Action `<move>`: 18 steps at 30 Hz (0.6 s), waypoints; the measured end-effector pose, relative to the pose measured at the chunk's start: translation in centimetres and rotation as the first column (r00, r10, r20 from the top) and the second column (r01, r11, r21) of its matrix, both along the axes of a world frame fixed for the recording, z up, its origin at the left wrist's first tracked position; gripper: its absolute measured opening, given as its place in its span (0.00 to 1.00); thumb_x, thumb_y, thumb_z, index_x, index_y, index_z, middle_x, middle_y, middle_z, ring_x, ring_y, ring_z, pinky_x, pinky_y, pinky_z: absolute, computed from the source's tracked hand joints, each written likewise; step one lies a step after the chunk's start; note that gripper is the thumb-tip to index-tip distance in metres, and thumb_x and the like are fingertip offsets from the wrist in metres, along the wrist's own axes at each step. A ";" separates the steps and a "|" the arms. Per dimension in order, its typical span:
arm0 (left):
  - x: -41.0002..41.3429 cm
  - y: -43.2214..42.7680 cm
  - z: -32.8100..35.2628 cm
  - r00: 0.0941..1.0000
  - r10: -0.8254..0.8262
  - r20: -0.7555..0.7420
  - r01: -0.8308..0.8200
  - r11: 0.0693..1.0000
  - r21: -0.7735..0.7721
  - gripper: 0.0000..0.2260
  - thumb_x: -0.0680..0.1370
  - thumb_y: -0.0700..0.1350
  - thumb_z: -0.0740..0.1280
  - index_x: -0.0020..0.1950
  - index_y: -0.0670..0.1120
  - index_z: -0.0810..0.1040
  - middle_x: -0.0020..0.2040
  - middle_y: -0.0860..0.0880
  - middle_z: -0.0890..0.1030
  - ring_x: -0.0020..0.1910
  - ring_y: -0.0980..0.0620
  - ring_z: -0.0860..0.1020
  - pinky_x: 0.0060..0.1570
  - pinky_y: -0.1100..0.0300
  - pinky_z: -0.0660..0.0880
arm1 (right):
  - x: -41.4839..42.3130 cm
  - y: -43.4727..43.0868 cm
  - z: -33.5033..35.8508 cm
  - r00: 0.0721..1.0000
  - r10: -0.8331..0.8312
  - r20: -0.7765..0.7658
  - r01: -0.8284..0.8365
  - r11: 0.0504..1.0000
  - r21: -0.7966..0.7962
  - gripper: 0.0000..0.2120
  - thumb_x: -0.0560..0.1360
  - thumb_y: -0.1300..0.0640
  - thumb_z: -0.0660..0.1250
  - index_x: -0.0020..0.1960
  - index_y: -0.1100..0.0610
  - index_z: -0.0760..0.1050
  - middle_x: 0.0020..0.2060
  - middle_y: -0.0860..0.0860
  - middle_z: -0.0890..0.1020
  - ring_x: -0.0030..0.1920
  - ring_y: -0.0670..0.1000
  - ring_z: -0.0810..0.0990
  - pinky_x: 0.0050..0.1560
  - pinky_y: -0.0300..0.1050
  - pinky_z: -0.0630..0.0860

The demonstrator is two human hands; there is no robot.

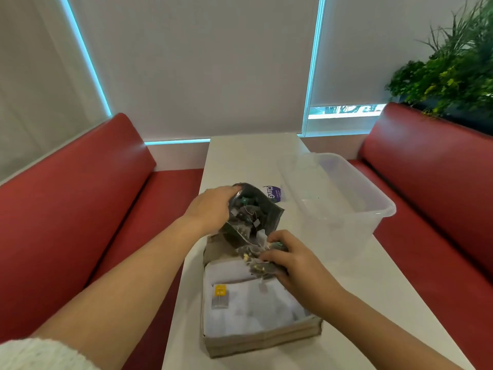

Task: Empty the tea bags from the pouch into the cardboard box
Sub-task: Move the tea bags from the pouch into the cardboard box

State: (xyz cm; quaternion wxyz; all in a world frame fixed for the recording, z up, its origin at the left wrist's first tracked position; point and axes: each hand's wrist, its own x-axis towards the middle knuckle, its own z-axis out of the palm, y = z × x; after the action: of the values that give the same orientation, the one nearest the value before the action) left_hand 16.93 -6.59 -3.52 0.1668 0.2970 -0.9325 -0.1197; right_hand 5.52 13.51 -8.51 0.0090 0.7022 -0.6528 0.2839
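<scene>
A dark, see-through pouch is held tilted above the far end of the cardboard box, its mouth turned down toward the box interior. The left hand is closed around the pouch's raised upper end, while the right hand is closed in a pinching grip on a cluster of tea bags spilling from the mouth, with thin strings and small paper tags trailing. The pouch is judged light, soft and crinkly, likely to fold if squeezed mid-body, so it is best taken by its upper end or side seams. The tea bags are judged very light and fragile, prone to tangling by their strings; a loose hold on the bunch seems safer than a pull on a single tag. 1 pouch and 1 cardboard box are seen; the tea bags cannot be counted, being bunched and blurred. Pale wrapped packets already lie in the box, with 1 yellow tag visible. 1 clear plastic tub stands on the white table to the right, apart from the box, and 1 purple-printed packet lies beyond the pouch.
</scene>
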 end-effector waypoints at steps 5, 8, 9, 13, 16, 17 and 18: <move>0.4 0.2 -0.3 1.000 -0.014 -0.001 0.014 1.000 0.013 0.25 0.76 0.34 0.59 0.71 0.53 0.69 0.64 0.46 0.78 0.59 0.44 0.77 0.53 0.51 0.77 | 0.2 -0.2 -4.6 0.995 0.018 -0.094 -0.007 0.994 0.113 0.10 0.71 0.56 0.72 0.52 0.54 0.82 0.52 0.55 0.78 0.48 0.53 0.79 0.46 0.41 0.78; 0.7 0.3 -0.8 0.999 -0.035 -0.014 0.035 0.999 0.032 0.24 0.77 0.35 0.58 0.71 0.53 0.68 0.64 0.46 0.78 0.59 0.45 0.77 0.54 0.52 0.77 | 0.1 -1.4 -6.7 0.994 -0.014 -0.104 0.034 0.981 0.191 0.13 0.73 0.57 0.69 0.58 0.55 0.80 0.55 0.55 0.75 0.53 0.56 0.77 0.52 0.43 0.77; 0.8 0.3 -0.9 0.999 -0.042 -0.017 0.043 0.998 0.039 0.24 0.78 0.35 0.58 0.71 0.52 0.68 0.64 0.46 0.77 0.60 0.45 0.77 0.54 0.53 0.77 | 0.2 -1.7 -7.3 0.995 -0.029 -0.097 0.049 0.976 0.213 0.14 0.74 0.57 0.68 0.60 0.55 0.79 0.57 0.55 0.73 0.55 0.56 0.75 0.55 0.42 0.76; 1.3 0.2 -1.4 0.998 -0.060 -0.021 0.061 0.996 0.066 0.24 0.78 0.36 0.58 0.72 0.53 0.68 0.65 0.47 0.77 0.60 0.46 0.76 0.54 0.55 0.75 | 0.9 -2.2 -8.4 0.996 -0.030 -0.089 0.056 0.950 0.306 0.16 0.76 0.56 0.65 0.63 0.54 0.76 0.60 0.54 0.68 0.59 0.54 0.70 0.61 0.39 0.71; 1.7 0.4 -1.8 0.996 -0.075 -0.043 0.079 0.993 0.085 0.23 0.78 0.35 0.58 0.72 0.52 0.68 0.66 0.47 0.76 0.62 0.46 0.75 0.57 0.55 0.74 | 1.1 -2.3 -8.6 0.995 -0.043 -0.092 0.072 0.937 0.343 0.17 0.75 0.60 0.65 0.64 0.54 0.76 0.61 0.54 0.69 0.59 0.55 0.70 0.60 0.41 0.72; 1.8 0.5 -1.9 0.995 -0.081 -0.054 0.086 0.992 0.089 0.23 0.78 0.36 0.58 0.72 0.52 0.68 0.66 0.46 0.76 0.62 0.46 0.75 0.57 0.55 0.74 | 1.1 -2.4 -8.6 0.995 -0.051 -0.089 0.079 0.934 0.347 0.18 0.75 0.61 0.65 0.64 0.54 0.76 0.60 0.53 0.69 0.59 0.54 0.70 0.60 0.41 0.72; 1.9 0.6 -2.1 0.994 -0.087 -0.063 0.093 0.992 0.091 0.23 0.79 0.36 0.58 0.71 0.52 0.68 0.66 0.46 0.76 0.63 0.46 0.75 0.58 0.55 0.74 | 1.3 -2.4 -8.4 0.994 -0.060 -0.089 0.087 0.933 0.350 0.18 0.75 0.62 0.65 0.64 0.53 0.76 0.60 0.53 0.70 0.59 0.54 0.71 0.60 0.41 0.72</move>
State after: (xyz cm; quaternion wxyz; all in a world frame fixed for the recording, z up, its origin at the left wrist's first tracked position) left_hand 18.81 -5.99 -5.57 0.1747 0.2586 -0.9330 -0.1794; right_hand 6.78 11.08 -16.95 -0.0813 0.6780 -0.7181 0.1343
